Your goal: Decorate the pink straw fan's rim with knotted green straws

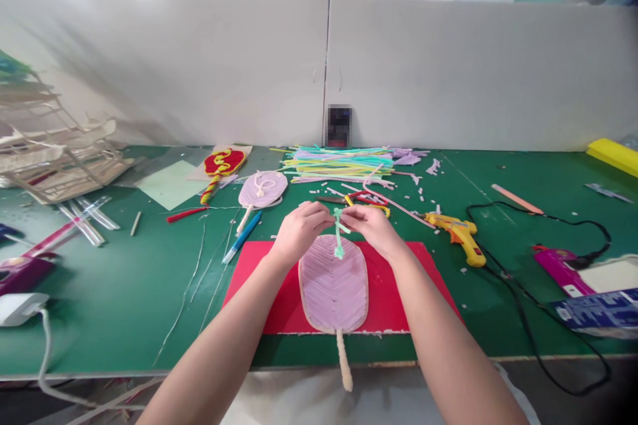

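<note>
Both hands meet above the far end of a lilac hand fan (pixel 333 289) with a pale cream handle. My left hand (pixel 306 227) pinches the upper part of a mint-green pipe cleaner (pixel 339 250) from the left. From the right, my right hand (pixel 373 227) grips the same piece between thumb and fingers. Its top looks bent into small loops, and a curled lower end hangs over the fan. The fan lies on a red board (pixel 399 292), its handle sticking out past the near table edge.
Scissors (pixel 381 207) and a bundle of coloured pipe cleaners (pixel 343 163) lie behind my hands. A yellow glue gun (pixel 456 232) with a black cord is at right. Leftward are a smaller lilac fan (pixel 272 187), a red-yellow fan (pixel 224 163) and a blue pen (pixel 242 237).
</note>
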Motion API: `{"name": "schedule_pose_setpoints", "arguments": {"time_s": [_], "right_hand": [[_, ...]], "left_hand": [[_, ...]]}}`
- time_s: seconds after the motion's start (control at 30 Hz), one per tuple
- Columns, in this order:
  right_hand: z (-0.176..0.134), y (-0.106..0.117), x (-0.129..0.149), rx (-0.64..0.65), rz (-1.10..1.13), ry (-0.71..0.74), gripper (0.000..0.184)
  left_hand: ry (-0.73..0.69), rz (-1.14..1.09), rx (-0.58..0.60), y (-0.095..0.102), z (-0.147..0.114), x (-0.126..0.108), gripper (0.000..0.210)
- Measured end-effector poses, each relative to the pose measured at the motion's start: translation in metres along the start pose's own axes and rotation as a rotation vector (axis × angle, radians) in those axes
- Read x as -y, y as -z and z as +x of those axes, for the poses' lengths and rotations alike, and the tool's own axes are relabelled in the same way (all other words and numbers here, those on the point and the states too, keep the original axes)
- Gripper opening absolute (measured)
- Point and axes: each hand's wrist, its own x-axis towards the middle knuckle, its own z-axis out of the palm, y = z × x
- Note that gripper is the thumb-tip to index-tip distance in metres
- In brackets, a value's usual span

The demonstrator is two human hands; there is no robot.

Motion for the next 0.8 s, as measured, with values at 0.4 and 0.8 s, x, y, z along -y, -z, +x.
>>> {"name": "schedule_pose_setpoints", "arguments": {"time_s": [0.4, 0.8], "right_hand": [[0.003, -0.007, -0.007, -0.093, -0.031, 0.078, 0.025], [0.000, -0.011, -0.003, -0.100, -0.207, 0.148, 0.018]], "left_hand": [[0.196, 0.073, -0.086, -0.007, 0.000, -0.013, 0.012], [0.450, -0.274, -0.175, -0.018, 0.002, -0.017, 0.009]]}}
